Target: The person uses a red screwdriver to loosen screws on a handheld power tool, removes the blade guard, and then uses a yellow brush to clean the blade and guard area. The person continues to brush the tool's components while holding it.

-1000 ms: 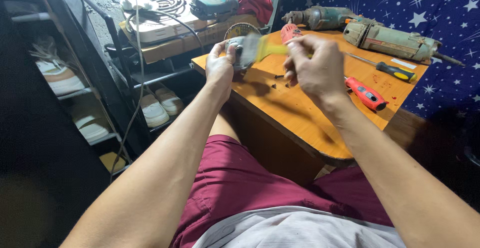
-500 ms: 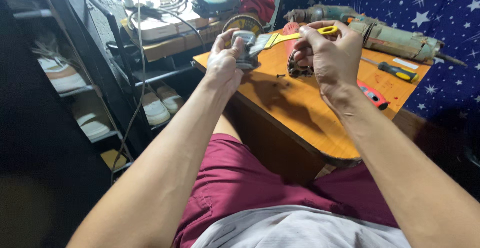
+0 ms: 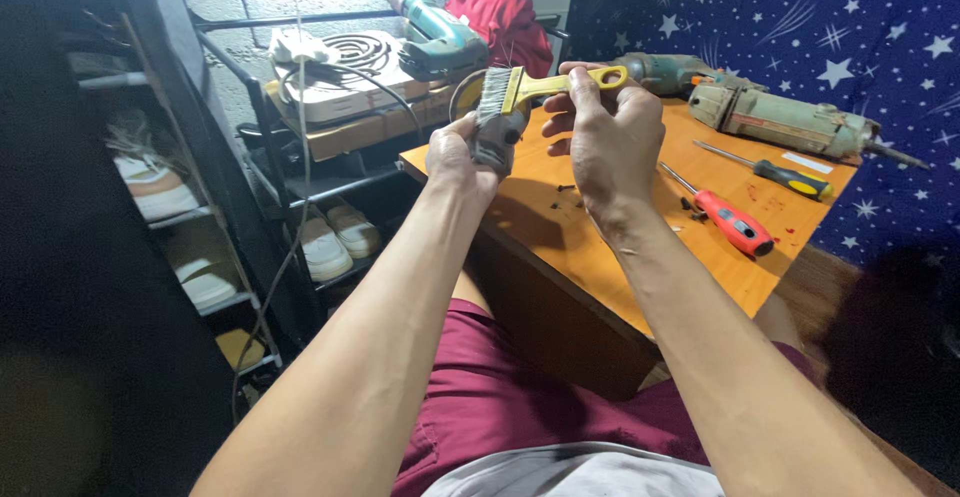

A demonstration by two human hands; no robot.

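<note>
In the head view, the left hand (image 3: 458, 160) is gripping a grey power tool (image 3: 492, 139), fingers wrapped tight around its body, above the near left corner of the wooden table (image 3: 600, 257). The right hand (image 3: 606, 135) is pinching the handle of a yellow brush (image 3: 540, 88), whose bristles are touching the tool's top. A red screwdriver (image 3: 728, 221) and a black screwdriver (image 3: 775, 170) are lying to the right, with a drill (image 3: 780, 119) farther back.

Red-handled screwdriver (image 3: 728, 221) and black-and-yellow screwdriver (image 3: 775, 169) on the orange table (image 3: 600, 247), green drill (image 3: 780, 122) behind.
</note>
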